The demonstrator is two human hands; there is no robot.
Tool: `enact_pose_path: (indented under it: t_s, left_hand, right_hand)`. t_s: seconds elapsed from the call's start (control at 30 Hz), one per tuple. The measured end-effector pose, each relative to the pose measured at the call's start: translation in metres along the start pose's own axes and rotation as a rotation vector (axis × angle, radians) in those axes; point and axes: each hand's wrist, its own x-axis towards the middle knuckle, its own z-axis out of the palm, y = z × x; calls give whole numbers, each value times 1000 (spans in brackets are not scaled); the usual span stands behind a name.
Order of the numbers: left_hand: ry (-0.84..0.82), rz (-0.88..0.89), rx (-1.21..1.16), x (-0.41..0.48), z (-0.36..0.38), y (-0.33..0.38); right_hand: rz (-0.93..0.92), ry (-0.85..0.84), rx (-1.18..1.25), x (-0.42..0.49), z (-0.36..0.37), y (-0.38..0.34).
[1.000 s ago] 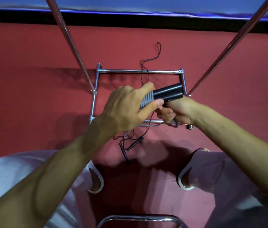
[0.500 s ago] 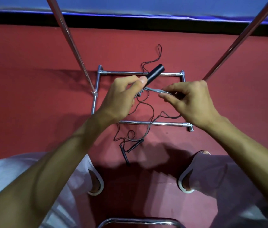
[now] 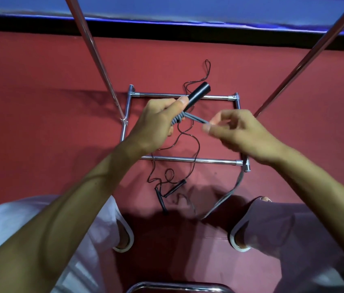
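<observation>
The person is wearing pale, whitish trousers point(image 3: 14, 229), the cloth taking on a pinkish-mauve tint over the right leg point(image 3: 293, 240). Both feet are sitting in open footwear with white rims, a left slipper point(image 3: 127, 242) and a right slipper point(image 3: 235, 240). Both forearms are showing bare down to the left hand point(image 3: 156, 123) and the right hand point(image 3: 236, 132).

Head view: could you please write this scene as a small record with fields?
left hand: grips the black handle
right hand: pinches a strand of the grey cord; slightly blurred
black handle: tilted, free end pointing up and right
grey cord: some turns wound on the handle, one strand stretched between the hands
floor: red; a metal frame and a thin black rope lie on it
</observation>
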Motion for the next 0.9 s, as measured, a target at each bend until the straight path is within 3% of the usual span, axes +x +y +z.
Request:
enact_pose_path:
  t_s: [0.07,0.17,0.23,0.33,0.4,0.47,0.6,0.7,0.9]
  left_hand:
    - [-7,-37,-10,-2,-1,5]
    - [-11,-51,1,-1,-2,4]
    - [-7,11,43,2,-2,-2]
    - [-13,96,165,3,2,-10]
    - [-17,108,179,2,4,-11]
    - [-15,121,227,2,4,-11]
    - [-49,95,444,-1,5,-14]
    - [-56,143,648,-5,8,-16]
    - [-66,230,954,-15,20,-13]
  right_hand:
    - [-254,184,-409,-2,-3,4]
    - [-379,295,-623,-3,-8,1]
    - [-246,196,-445,-2,-10,-2]
    - [247,-87,312,1,-19,-11]
    - [417,-203,533,1,-27,-14]
    - [388,-224,457,0,-28,-16]
    - [188,-185,68,-4,-21,-18]
    - [211,-111,146,0,-23,-15]
    - [458,-67,410,2,-21,-6]
